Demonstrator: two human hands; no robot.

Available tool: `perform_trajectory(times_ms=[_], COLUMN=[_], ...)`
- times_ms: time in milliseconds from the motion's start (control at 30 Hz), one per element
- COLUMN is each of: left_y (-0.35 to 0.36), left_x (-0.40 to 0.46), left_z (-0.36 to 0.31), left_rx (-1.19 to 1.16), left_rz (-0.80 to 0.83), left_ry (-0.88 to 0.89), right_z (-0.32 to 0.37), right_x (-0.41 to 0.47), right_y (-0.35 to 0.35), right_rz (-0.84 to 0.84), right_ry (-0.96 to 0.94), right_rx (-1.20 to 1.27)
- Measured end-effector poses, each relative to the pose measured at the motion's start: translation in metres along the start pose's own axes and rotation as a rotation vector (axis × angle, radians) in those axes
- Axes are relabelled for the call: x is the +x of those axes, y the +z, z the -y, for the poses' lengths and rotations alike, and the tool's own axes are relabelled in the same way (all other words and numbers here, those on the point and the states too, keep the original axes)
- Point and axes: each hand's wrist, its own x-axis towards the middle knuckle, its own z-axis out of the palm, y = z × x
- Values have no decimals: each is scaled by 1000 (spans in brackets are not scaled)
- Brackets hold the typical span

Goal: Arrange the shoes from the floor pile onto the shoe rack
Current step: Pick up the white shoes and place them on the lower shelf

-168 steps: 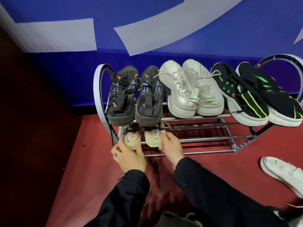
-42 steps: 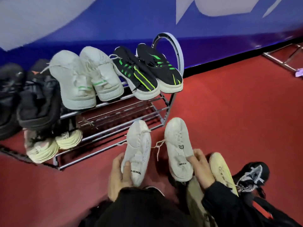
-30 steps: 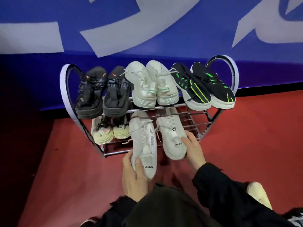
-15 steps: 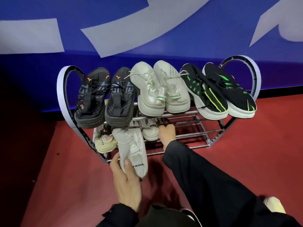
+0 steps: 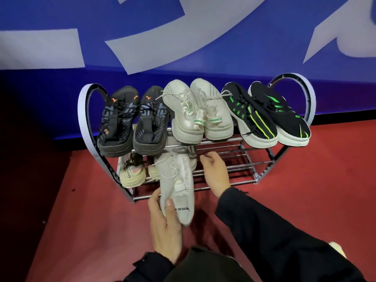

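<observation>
Gripping a white sneaker (image 5: 177, 186) by its heel, the left hand (image 5: 165, 226) points its toe over the shoe rack (image 5: 227, 181)'s lower front rail. The right hand (image 5: 214, 171), open-fingered, rests there beside bare rods.

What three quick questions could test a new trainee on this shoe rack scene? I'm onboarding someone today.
1. True or false: the left hand grips the heel of the white shoe.
2. How many pairs sit on the top shelf of the rack?
3. Which pair is at the right end of the top shelf: A) black and orange, B) cream, C) black and green?

Key:
1. True.
2. Three.
3. C.
</observation>
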Motion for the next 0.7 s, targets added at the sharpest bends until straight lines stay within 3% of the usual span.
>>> perform_trajectory(times_ms=[100, 267, 367, 500, 700], left_y=[12, 46, 63, 70, 78], left_x=[-6, -5, 10, 41, 73], left_z=[-10, -22, -26, -25, -8], left_rx=[-35, -1, 115, 284, 515], left_rz=[110, 277, 379, 367, 316], left_ry=[5, -26, 1, 61, 161], right_z=[-4, -10, -12, -19, -21], right_x=[-49, -97, -82, -24, 44], right_y=[-26, -65, -73, -75, -55], right_rz=[147, 446, 318, 78, 76], right_ry=[3, 19, 46, 122, 174], right_rx=[218, 284, 294, 243, 181])
